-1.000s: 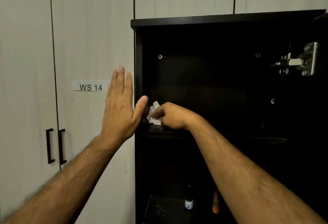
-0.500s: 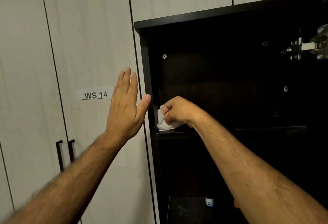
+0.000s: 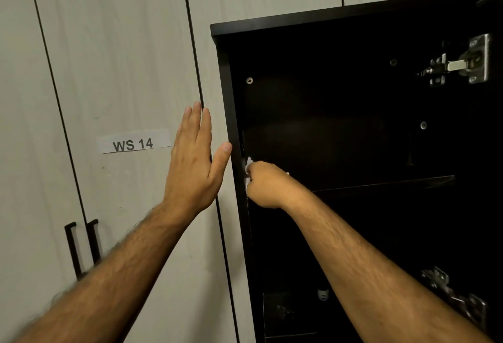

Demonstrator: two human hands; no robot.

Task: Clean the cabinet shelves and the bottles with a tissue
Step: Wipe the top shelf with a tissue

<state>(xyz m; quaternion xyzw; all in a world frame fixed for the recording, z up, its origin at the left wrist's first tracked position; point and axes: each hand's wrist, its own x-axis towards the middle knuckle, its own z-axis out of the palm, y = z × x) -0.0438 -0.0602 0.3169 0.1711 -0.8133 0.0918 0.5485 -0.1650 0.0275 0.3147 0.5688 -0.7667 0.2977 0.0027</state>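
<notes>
- Head view: the right hand (image 3: 265, 185) is curled into a closed grip around a white tissue (image 3: 248, 164), held at the far left end of the cabinet shelf (image 3: 381, 185), against the inner face of the left side panel (image 3: 231, 114).
- Only small white portions of the tissue show, above and to the left of the knuckles; the rest is hidden in the fist.
- The left hand (image 3: 194, 160) is flat, fingers straight and together, holding nothing. The palm lies against the pale cabinet door (image 3: 122, 70) beside the open unit; the thumb tip touches the front edge of the dark side panel.
- The open cabinet interior is black. Metal hinges (image 3: 460, 63) are fixed on its right side, upper and lower.
- On a lower shelf, a small bottle (image 3: 322, 294) with a pale cap is partly visible beside the right forearm; detail cannot be told.
- A paper label (image 3: 133, 142) reading "WS 14" is stuck on the pale door, left of the flat hand.
- Two black door handles (image 3: 81, 247) sit lower left.
</notes>
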